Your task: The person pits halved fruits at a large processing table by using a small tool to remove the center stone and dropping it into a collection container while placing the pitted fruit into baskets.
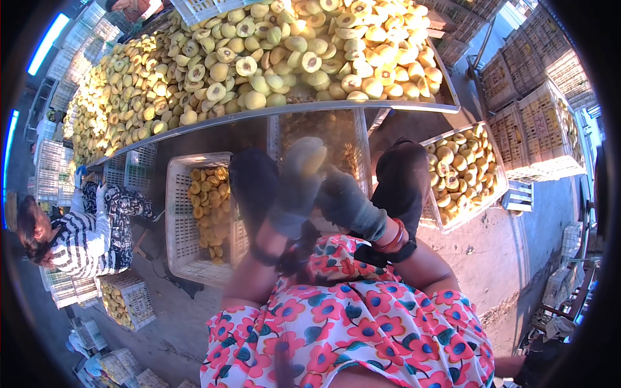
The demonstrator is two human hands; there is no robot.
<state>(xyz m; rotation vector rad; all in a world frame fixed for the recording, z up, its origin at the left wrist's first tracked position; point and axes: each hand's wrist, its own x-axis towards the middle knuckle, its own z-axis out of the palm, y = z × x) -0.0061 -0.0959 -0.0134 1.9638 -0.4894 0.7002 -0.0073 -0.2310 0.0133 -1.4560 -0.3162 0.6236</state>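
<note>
My left hand (299, 194), in a grey glove, is raised between my knees and closed around a pale yellow peach piece (315, 159). Motion blurs the fingers and the fruit. Close against it, my right hand (348, 199) wears a darker grey glove. Its fingers point toward the left hand, but blur hides whether they grip anything. Both hands are above the near side of a white crate (363, 145) that stands under the table edge and has brownish bits in it. Beyond them, a heap of halved yellow peaches (255, 71) covers a metal-rimmed table (259, 111).
At my left stands a white crate (184, 252) of yellow peach pieces; at my right, another crate (446, 226) is full of halves. Stacked crates (537, 132) rise at the far right. A person in a striped top (84, 246) sits at the left, beside the table.
</note>
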